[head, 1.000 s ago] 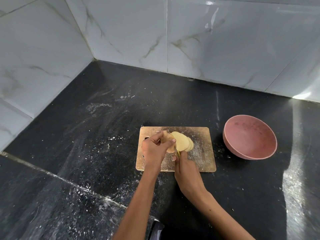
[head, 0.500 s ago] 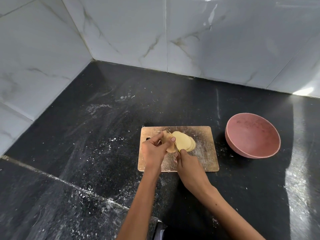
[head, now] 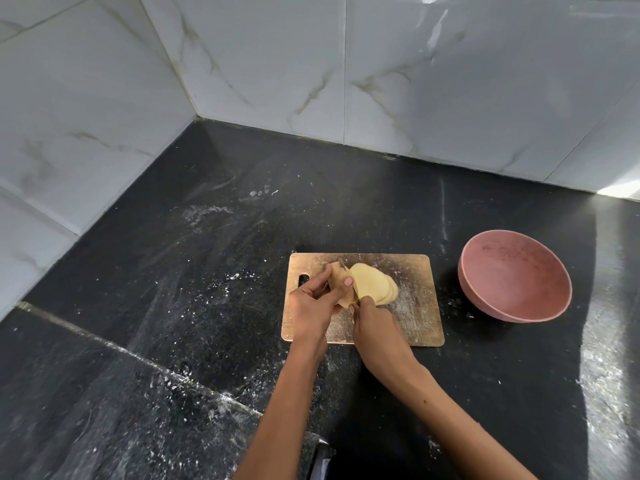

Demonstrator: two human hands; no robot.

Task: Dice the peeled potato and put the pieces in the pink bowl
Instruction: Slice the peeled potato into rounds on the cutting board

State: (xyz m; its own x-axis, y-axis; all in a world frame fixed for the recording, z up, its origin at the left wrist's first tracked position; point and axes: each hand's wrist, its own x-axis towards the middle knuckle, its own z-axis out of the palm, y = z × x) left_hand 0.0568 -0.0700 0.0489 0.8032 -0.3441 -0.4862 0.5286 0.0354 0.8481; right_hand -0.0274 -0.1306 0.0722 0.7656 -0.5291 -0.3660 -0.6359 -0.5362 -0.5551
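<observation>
Potato work takes place in a corner of grey-veined marble wall tiles [head: 450, 81], above a black stone surface [head: 173, 306] dusted with pale specks. On that surface lies a wooden cutting board [head: 412, 317], and well to its right, apart from it, sits the pink bowl [head: 516, 282], which looks empty.

The potato is on the far half of the board in two parts: a fan of cut slices [head: 375, 289] leaning to the right, overlapping one another, and the uncut remainder [head: 337, 284] just to their left.

The left hand [head: 311, 308] is curled over that remainder, thumb and fingertips pinching it from both sides. The right hand [head: 374, 329] is closed around a knife handle that it hides completely; only the thin blade [head: 348, 275] shows, running between the remainder and the nearest slice.

Judging by the wet sheen, the slices are stiff but slick and light, likely to slide off one another if nudged. The shrinking remainder offers little to hold, so the grip probably belongs on its far end with fingertips tucked back from the blade. For dicing, the slices would best be pressed flat as a stack from above.
</observation>
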